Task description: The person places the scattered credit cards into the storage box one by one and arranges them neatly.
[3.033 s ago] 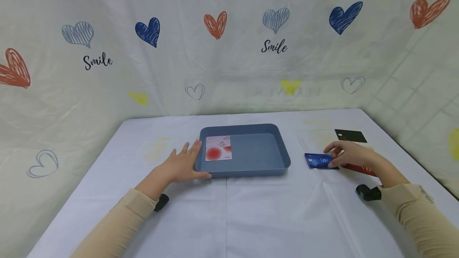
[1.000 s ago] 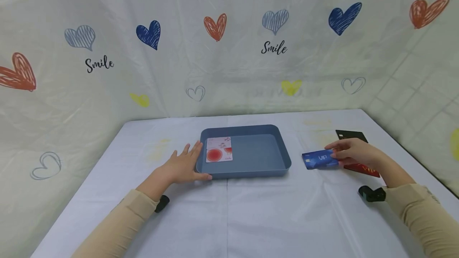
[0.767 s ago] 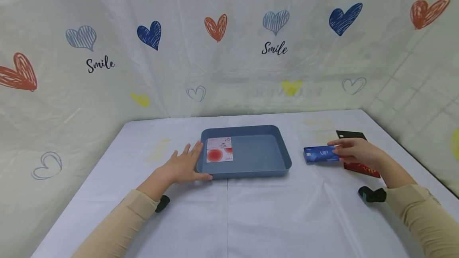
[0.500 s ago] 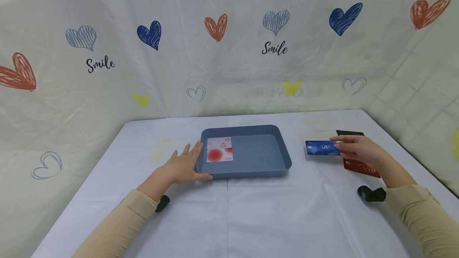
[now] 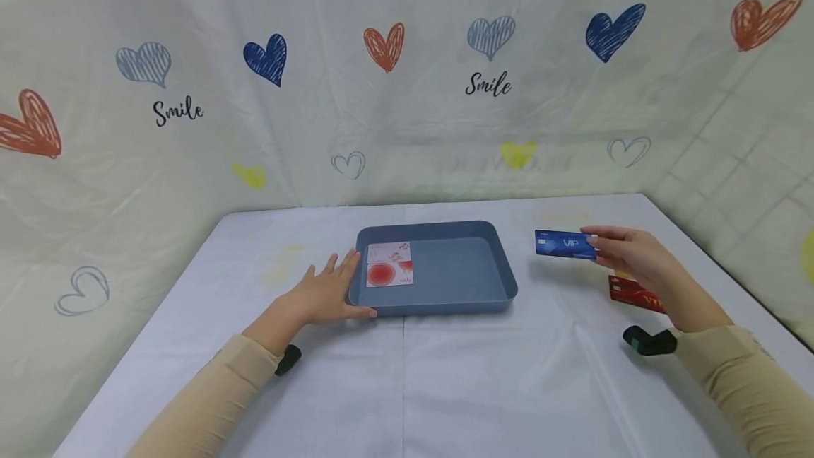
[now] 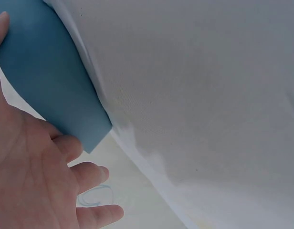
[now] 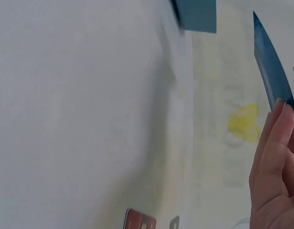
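Lifting: right hand (image 5: 629, 254) pinches blue VIP card (image 5: 564, 244), now raised off table, nearer blue tray (image 5: 502, 271) than second ago. Left hand (image 5: 321, 295) unmoved, fingers spread flat against tray's left wall. Red card (image 5: 636, 293) left on table.

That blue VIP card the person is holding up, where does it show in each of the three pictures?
Head view: the blue VIP card is right of centre, pinched by the right hand above the table.
Left wrist view: not in it.
Right wrist view: the card is at the upper right, seen edge-on above the fingertips.
Shared landmark: the blue tray, whose corner shows at the top in the right wrist view.
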Demonstrator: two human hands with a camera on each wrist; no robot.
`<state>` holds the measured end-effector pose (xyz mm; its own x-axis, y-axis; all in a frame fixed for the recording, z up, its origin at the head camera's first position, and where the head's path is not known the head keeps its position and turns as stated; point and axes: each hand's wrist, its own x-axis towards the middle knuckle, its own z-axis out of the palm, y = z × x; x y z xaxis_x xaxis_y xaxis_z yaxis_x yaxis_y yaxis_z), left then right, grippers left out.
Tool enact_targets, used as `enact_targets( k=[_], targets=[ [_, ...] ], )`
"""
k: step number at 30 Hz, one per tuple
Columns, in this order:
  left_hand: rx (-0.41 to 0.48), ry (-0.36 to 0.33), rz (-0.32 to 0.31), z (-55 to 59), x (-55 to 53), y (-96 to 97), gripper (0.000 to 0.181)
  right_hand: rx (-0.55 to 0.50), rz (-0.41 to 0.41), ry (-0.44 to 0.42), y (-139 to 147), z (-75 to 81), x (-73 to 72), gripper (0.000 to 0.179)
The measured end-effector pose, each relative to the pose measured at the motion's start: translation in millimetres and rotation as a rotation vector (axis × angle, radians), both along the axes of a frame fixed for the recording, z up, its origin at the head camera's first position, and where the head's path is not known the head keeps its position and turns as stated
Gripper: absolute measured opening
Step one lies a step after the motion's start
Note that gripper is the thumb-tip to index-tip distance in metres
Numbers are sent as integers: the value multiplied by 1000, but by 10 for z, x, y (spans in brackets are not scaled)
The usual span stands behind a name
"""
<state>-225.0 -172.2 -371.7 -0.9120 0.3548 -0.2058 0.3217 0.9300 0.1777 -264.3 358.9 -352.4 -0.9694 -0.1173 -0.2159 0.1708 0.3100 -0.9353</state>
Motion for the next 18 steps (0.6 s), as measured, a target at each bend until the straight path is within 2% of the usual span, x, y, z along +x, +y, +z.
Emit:
enact_targets(
  k=[1, 4, 7, 18],
  targets=[
    [-2, 0, 1, -1, -1, 0, 121, -32, 3, -1, -22, 13, 3, 18],
    [-6, 0, 5, -3, 2, 2, 121, -124, 2, -23, -102, 56, 8, 26],
    [-8, -2, 8, -7, 4, 8, 121, -175, 13, -26, -179, 89, 19, 26],
    [-10, 5, 3, -10, -2, 9, 122, -159, 48, 23, -488, 203, 7, 19]
  ],
)
